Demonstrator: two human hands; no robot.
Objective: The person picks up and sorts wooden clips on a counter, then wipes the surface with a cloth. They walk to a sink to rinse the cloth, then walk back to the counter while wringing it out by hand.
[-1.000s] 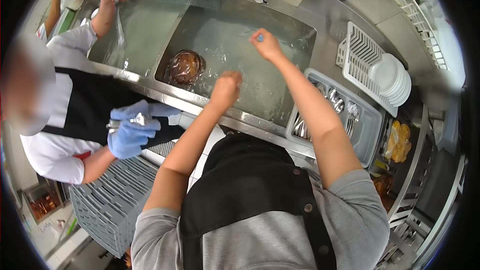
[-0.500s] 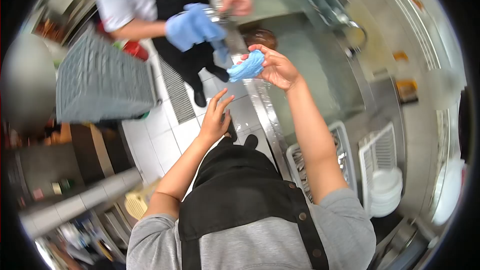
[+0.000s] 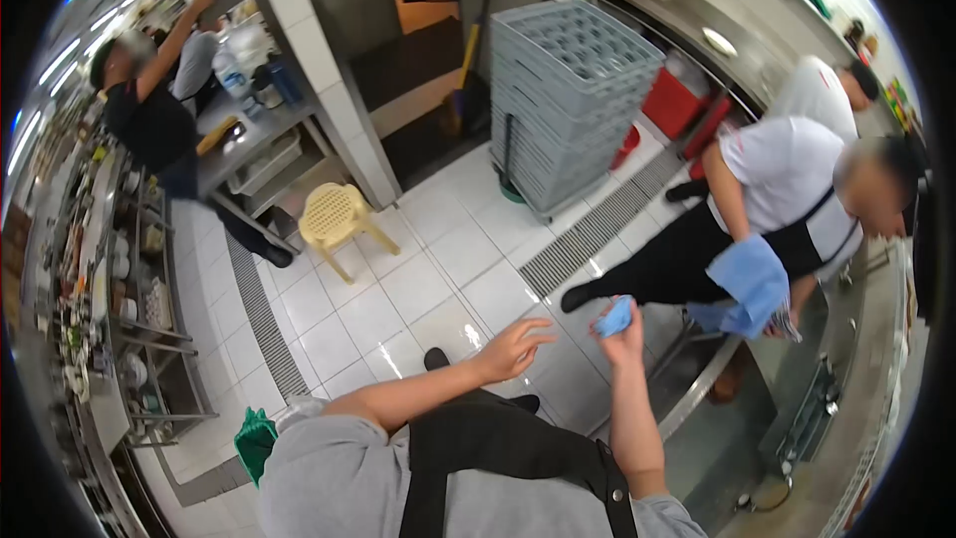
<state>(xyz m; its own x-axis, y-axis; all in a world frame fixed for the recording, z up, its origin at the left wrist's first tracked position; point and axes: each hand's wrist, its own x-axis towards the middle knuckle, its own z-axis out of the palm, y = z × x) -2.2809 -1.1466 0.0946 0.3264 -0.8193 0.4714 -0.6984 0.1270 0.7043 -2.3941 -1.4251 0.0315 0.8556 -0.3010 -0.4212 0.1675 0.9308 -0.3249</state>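
Observation:
Bunched in my right hand (image 3: 623, 341) is a small blue cloth (image 3: 614, 317), gripped between thumb and fingers. My left hand (image 3: 513, 350) hovers to the left of it over the tiled floor, fingers stretched out, with nothing in it. The two hands do not touch. Just beyond, a co-worker in a white shirt and black apron holds a larger light-blue cloth (image 3: 749, 284) with shiny cutlery (image 3: 787, 327) poking out of it.
A tall stack of grey dish racks (image 3: 568, 100) stands ahead. A yellow plastic stool (image 3: 344, 224) is on the left. The steel sink (image 3: 697, 389) runs along my right. Floor grates (image 3: 597, 229) cross the tiles. Another person works at a far-left counter.
The view has swung left, bringing the dish racks, stool and left-hand shelves into sight. My right hand still grips the blue cloth and now appears closer to me, off the sink edge.

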